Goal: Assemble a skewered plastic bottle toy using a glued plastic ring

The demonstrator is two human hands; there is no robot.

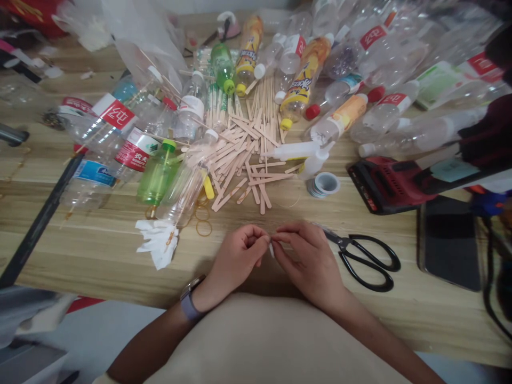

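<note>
At the near edge of the wooden table (120, 277), in the head view, both hands are brought together just in front of the person's body. A small white piece (272, 249) is held at the fingertips, between the two hands. By the right hand (310, 261) it is pinched between thumb and fingers; the thumb and curled fingers of the left hand (242, 258) are pressed together right beside it, but whether it is also gripped there cannot be told. A watch (191, 290) is worn on the left wrist.

Beyond the hands, wooden sticks (240, 154) are heaped loosely. On a red label (138, 149) at the left, the characters "农夫" can be read. Large white characters are also borne by the red-and-white label (116, 113) above it, turned and not surely legible. The print on the blue label (94, 173) is too blurred to be read. Dark lettering is carried on the yellow label (300, 85) of an orange-patterned bottle, likewise unreadable. Black-handled scissors (366, 258) are laid beside the right hand, and a dark phone (450, 242) is placed farther right, near a red-and-black power tool (390, 184).
</note>
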